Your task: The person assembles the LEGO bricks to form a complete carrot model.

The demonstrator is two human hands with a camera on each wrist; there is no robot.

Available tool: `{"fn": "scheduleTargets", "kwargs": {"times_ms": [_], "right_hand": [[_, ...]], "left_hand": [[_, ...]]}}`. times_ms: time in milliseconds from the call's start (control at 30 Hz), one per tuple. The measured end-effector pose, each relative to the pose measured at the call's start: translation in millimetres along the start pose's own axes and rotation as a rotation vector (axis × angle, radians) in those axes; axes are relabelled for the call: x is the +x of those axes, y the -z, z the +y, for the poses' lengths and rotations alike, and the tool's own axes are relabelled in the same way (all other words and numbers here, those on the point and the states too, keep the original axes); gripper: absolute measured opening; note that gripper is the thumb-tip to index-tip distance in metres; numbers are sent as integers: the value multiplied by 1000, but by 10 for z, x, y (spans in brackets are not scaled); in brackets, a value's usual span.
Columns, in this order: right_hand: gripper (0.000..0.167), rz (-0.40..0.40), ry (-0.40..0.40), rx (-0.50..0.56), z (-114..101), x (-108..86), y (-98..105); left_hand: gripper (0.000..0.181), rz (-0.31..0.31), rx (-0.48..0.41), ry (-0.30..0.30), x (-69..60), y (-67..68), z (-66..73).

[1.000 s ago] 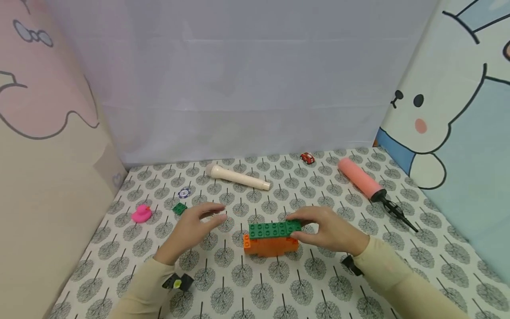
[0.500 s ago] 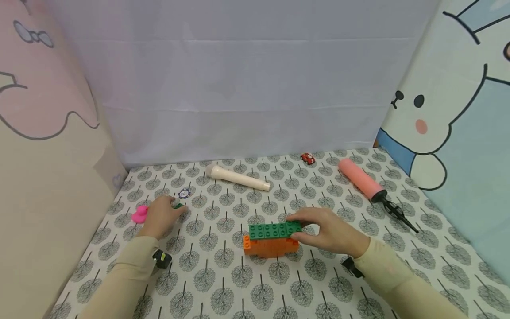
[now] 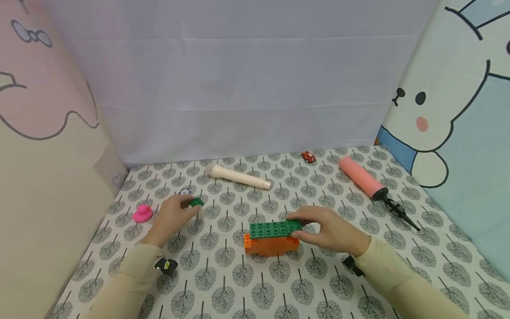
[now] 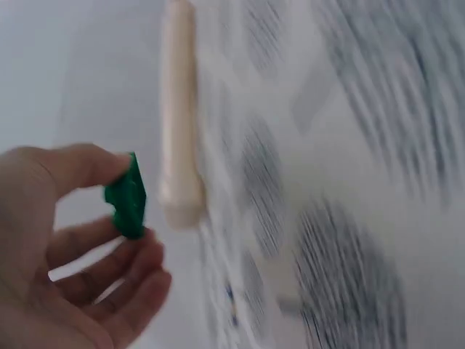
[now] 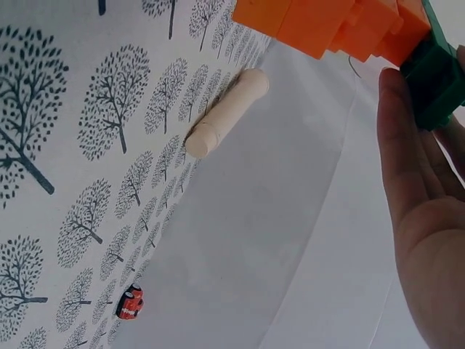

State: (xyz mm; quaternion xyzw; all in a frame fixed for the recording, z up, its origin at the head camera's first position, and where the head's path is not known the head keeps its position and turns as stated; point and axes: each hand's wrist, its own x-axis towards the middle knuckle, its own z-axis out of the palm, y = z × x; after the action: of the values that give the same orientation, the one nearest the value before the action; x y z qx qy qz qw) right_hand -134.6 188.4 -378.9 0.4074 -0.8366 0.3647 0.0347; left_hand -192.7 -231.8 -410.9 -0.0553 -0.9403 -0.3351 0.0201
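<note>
A small green building block (image 4: 128,196) is pinched between the thumb and fingers of my left hand (image 3: 172,217), which is lifted above the cloth at the left. In the head view this green block (image 3: 196,202) shows at the fingertips. My right hand (image 3: 327,228) grips the right end of a row of green blocks (image 3: 268,229). That row sits on top of orange blocks (image 3: 272,247), with one studded orange end sticking out at the left. From the right wrist view, the thumb and fingers hold the green end block (image 5: 436,76) beside the orange ones.
A pink rubber duck (image 3: 142,213) and a poker chip (image 3: 185,191) lie near the left hand. Farther back are a white toy microphone (image 3: 238,176) and a red toy car (image 3: 308,157). A pink balloon pump (image 3: 362,178) lies at the right. Walls of fabric edge the table.
My left hand reached left to the small green block, took hold of it and is bringing it up and to the right. The right hand and the block stack stay in place.
</note>
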Motion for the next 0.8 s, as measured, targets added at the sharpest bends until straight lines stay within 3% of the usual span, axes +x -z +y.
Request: {"fn": "scheduleTargets", "kwargs": {"times_ms": [133,233,400,533,800], "right_hand": [[39,4,2,-3,-1,-5,4],[40,6,3,-10,-2,-8,4],[40,9,3,-14,-6,-1,5],[40,9,9,-9,-13,8,1],[39,13,14,-9,-19,-2,1]], "left_hand": [[34,22,-171,-173,-151,-142,352],[32,-15,-268,-298,-287,-234,610],[35,-101,-307,-481,-439,-357,888],[36,-139,-289,-509,-492,-411,979],[34,-212,-380,-533,-507,-466,1012]]}}
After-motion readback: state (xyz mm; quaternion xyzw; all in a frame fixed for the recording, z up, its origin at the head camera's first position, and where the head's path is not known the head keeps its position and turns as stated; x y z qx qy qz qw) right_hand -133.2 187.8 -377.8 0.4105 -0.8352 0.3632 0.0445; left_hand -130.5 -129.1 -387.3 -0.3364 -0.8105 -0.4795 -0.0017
